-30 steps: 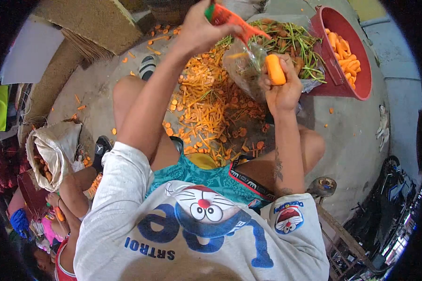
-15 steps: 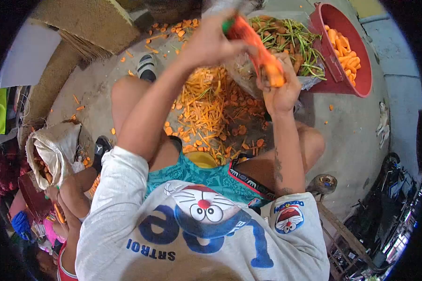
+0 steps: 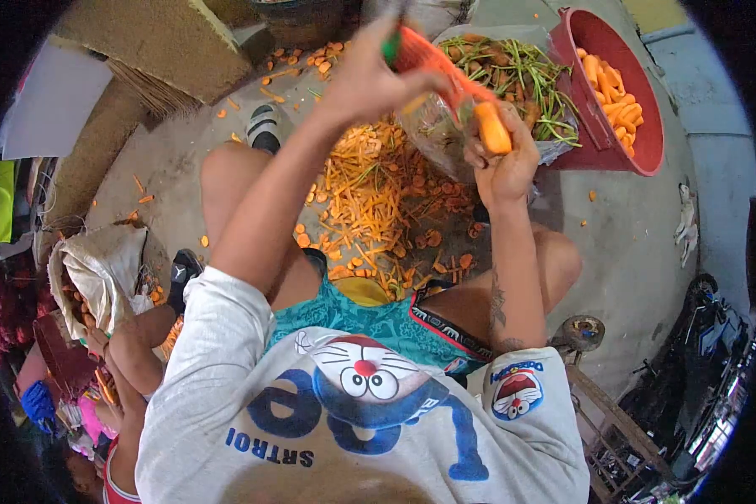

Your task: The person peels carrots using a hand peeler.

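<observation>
My left hand is closed around a red peeler with a green part at its far end, slightly smeared by motion. The peeler's lower end lies right by a carrot that my right hand grips, its smooth orange end pointing back towards me. Below both hands, a heap of orange peel strips covers the floor between my legs. Just beyond my right hand sits a clear plastic bag with unpeeled carrots and green stems.
A red bucket lies tilted at the upper right, with peeled carrots inside. Carrot slices are scattered across the floor. At the left, another person's arm is beside a white sack. A metal-framed cart stands lower right.
The peeler and my left hand have shifted up and left, away from the carrot, leaving more of its end in sight. The other person's hand at the left has moved up towards the sack.
</observation>
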Tool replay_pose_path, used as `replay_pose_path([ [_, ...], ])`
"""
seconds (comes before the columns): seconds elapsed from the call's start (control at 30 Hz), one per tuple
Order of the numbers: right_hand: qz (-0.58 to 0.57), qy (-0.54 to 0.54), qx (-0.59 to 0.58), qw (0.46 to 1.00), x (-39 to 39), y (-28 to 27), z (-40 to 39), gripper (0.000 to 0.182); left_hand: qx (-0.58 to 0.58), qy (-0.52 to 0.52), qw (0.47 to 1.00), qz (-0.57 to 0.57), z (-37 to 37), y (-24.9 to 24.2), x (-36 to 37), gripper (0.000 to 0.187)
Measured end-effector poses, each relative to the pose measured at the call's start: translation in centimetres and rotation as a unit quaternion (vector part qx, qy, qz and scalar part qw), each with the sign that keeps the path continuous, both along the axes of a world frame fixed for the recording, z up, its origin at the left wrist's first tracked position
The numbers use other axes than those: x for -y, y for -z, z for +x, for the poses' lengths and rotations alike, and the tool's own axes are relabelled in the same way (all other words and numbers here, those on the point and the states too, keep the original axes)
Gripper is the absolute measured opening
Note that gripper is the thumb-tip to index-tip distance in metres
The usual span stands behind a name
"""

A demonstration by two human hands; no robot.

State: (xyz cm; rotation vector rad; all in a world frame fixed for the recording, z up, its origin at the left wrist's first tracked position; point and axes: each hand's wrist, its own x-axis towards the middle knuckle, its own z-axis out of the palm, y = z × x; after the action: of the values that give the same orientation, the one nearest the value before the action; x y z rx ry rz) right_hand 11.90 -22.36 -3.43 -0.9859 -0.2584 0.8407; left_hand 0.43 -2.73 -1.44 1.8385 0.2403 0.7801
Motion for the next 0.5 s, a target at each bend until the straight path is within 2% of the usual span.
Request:
replay_pose_path([
  [0.03,0.003,0.045,0.053,0.998,-0.8,0.3,-0.3,0.014,-0.022,0.01,0.998,0.055,-0.8,-0.8,2.1,0.046],
  [0.07,0.002,0.047,0.053,0.997,-0.8,0.5,0.0,0.014,-0.022,0.012,0.998,0.054,-0.5,-0.9,1.8,0.046],
  [0.13,0.007,-0.013,0.095,0.995,0.1,1.0,0.1,0.015,-0.026,0.042,0.995,0.086,-0.1,-0.2,0.7,0.048],
  [0.17,0.043,-0.048,0.057,0.996,0.4,0.6,0.0,0.021,0.014,0.003,0.999,0.039,0.9,0.4,-0.7,0.048],
  [0.2,0.045,-0.05,0.058,0.996,0.3,0.3,0.0,0.021,0.014,0.001,0.999,0.041,0.7,1.2,-1.4,0.048],
  [0.27,0.014,-0.03,0.033,0.999,-0.1,-0.4,0.0,0.019,-0.028,-0.055,0.998,0.007,0.1,-0.6,-1.6,0.045],
  [0.33,-0.002,-0.012,0.002,1.0,-0.5,-0.5,-0.2,0.02,-0.008,-0.071,0.997,0.036,-0.3,-1.3,0.7,0.041],
  [0.4,0.013,0.097,0.156,0.983,-1.3,1.4,0.0,0.02,0.004,0.0,0.998,0.055,-0.2,-0.9,1.4,0.041],
  [0.43,0.006,0.077,0.228,0.971,-0.9,2.2,0.7,0.021,0.007,0.036,0.998,0.06,-0.3,-0.4,1.7,0.042],
  [0.47,0.0,0.076,0.223,0.972,-0.3,1.6,0.2,0.021,0.002,0.037,0.998,0.053,-0.3,0.3,0.9,0.042],
  [0.5,0.01,0.024,0.153,0.988,0.2,0.4,-0.1,0.021,0.001,-0.002,0.998,0.062,0.2,0.9,-1.4,0.043],
])
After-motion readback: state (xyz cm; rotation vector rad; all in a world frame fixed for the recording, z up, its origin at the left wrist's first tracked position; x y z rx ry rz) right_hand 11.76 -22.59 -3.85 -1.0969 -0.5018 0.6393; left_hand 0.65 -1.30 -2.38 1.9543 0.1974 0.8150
